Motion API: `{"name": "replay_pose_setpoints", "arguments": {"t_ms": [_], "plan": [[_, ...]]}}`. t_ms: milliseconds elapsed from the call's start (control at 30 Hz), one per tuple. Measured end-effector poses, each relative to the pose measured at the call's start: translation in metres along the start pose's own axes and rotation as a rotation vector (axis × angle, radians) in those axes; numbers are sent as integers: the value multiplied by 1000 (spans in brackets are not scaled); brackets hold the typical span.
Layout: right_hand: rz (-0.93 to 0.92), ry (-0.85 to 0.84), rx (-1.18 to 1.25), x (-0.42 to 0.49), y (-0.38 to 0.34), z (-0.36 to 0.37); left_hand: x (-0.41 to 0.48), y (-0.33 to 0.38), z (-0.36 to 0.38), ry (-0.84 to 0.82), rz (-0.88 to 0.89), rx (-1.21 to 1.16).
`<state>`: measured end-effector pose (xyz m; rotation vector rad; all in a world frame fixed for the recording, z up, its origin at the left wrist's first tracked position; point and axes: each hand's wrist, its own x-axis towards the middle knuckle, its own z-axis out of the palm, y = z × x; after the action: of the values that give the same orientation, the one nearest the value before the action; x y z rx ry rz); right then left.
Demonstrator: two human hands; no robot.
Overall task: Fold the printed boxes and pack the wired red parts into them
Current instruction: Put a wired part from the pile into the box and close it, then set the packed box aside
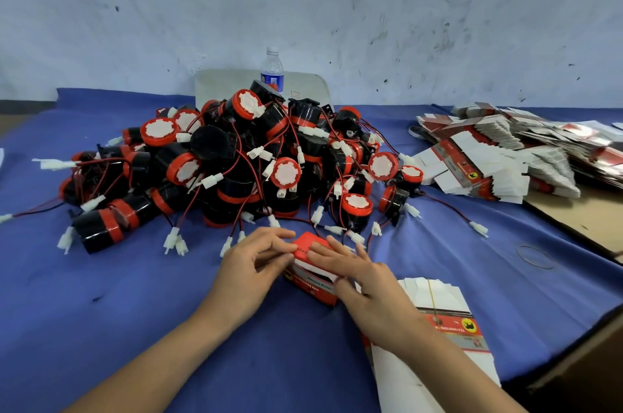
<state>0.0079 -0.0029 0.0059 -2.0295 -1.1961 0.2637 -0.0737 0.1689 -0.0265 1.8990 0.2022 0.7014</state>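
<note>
- Lying nearest, a stack (435,308) of flat boxes sits under the right wrist.
- On the tabletop (135,294), the left hand (249,267) pinches the box (312,284) lid, and the right hand (367,281) presses it with flat fingers.
- Uneven pressure could crease the lid or trap a wire.
- The box's contents are hidden.
- The parts pile (236,159) lies just beyond.
</note>
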Motion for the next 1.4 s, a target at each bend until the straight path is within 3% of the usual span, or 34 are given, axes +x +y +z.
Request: {"name": "replay_pose_setpoints", "arguments": {"t_ms": [133,400,733,833,933,1000,1067,1167,1267,1333,1400], "plan": [[16,-130,30,1,4,-11,5,-2,-3,-39,6,4],[-25,-184,-88,6,7,-19,4,-10,-6,-74,128,68],[-46,-299,-348,0,14,-12,8,-12,-14,-121,348,384],[-67,-194,-399,-3,15,-7,5,-15,-13,-284,309,390],[-135,36,-354,-4,9,2,2,-17,-8,-375,302,416],[-137,189,-128,0,1,3,3,-17,-6,-317,323,394],[-139,237,21,2,-6,-3,3,-15,-6,-215,356,360],[-124,100,-85,1,-12,-10,2,-9,-7,-128,342,318],[-174,152,-366,5,-16,-12,0,-8,-4,-107,346,267],[-162,220,-346,8,-19,-14,1,-8,-1,-45,290,152],[-85,327,-140,11,-25,-18,2,-12,-3,56,237,46]]}}
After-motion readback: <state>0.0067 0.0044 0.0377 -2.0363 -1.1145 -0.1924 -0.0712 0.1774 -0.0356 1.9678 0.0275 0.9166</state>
